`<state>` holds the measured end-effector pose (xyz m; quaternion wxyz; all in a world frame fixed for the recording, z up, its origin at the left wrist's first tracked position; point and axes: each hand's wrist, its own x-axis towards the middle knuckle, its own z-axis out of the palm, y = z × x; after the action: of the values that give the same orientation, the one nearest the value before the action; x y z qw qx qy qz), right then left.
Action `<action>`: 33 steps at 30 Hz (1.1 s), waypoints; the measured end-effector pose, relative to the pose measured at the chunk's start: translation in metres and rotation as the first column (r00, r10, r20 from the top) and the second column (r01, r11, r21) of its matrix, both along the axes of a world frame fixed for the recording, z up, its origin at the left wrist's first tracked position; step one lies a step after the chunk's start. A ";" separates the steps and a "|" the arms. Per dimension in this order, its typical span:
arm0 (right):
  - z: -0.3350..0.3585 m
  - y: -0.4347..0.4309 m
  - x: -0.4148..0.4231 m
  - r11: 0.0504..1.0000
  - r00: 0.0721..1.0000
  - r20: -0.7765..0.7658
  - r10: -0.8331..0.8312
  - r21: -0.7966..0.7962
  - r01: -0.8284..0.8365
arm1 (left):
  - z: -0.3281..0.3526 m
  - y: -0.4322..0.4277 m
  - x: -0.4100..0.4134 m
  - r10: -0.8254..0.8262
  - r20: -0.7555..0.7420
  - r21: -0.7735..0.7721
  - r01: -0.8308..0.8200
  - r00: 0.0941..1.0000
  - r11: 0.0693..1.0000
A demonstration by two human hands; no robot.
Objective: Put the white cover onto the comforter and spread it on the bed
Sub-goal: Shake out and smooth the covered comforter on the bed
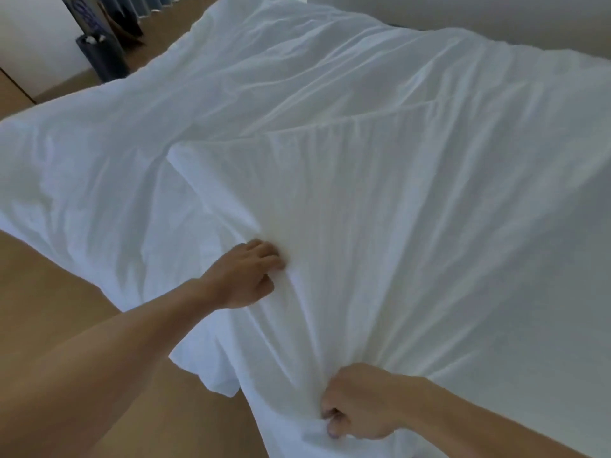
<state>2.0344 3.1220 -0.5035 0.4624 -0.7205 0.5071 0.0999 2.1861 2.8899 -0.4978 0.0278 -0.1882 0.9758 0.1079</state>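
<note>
At the near corner of the bed (82, 180), both hands clench the white cover (347, 200): the left hand (244, 276) bunches a fold with curled fingers (269, 259), and the right hand (360, 404), nearer the body, pinches the edge. The cover's length runs away from them, up and rightward. No writing is readable; the bluish panel (86, 9) far left is blurred.

Nothing here can be read as text, a label, a brand or a number. The only marking is a bluish-purple looping figure on a dark upright panel (85, 10), which stands at the far edge of the tan wooden floor (56, 285) beside a pale wall. It is too blurred to tell whether it is lettering or a logo.
</note>
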 end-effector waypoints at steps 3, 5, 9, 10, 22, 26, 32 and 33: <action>0.018 -0.036 -0.024 0.966 0.985 0.048 -0.165 0.207 0.152 | 0.008 -0.025 -0.020 0.194 0.015 -0.027 -0.193 0.981 0.981; 0.027 -0.072 -0.049 0.919 0.915 0.095 -0.393 0.057 0.389 | 0.010 -0.046 -0.026 0.277 -0.001 -0.063 -0.276 0.961 0.959; 0.004 -0.133 -0.084 0.791 0.883 -0.045 -0.466 -0.468 0.394 | 0.014 -0.100 -0.036 0.496 0.001 -0.135 -0.492 0.868 0.860; -0.006 -0.140 -0.085 0.810 0.886 -0.111 -0.450 -0.469 0.352 | 0.015 -0.114 -0.037 0.543 0.025 -0.160 -0.533 0.839 0.831; -0.064 -0.115 -0.070 0.857 0.914 -0.118 -0.389 -0.409 0.312 | 0.012 -0.214 -0.038 0.720 0.365 -0.354 -0.627 0.591 0.694; -0.066 -0.099 -0.064 0.862 0.899 -0.146 -0.414 -0.382 0.335 | 0.012 -0.202 -0.035 0.751 0.300 -0.081 -0.769 0.588 0.634; -0.052 -0.078 -0.034 0.840 0.872 -0.112 -0.476 -0.350 0.414 | 0.026 -0.176 -0.026 0.816 0.015 0.442 -0.736 0.578 0.513; -0.050 -0.073 -0.026 0.835 0.868 -0.094 -0.488 -0.342 0.432 | 0.030 -0.173 -0.025 0.823 -0.025 0.484 -0.714 0.567 0.507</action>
<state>2.0080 3.0491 -0.5534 0.3070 -0.6283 0.7142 -0.0316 2.1615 2.7172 -0.4679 -0.1078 -0.5785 0.7338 0.3395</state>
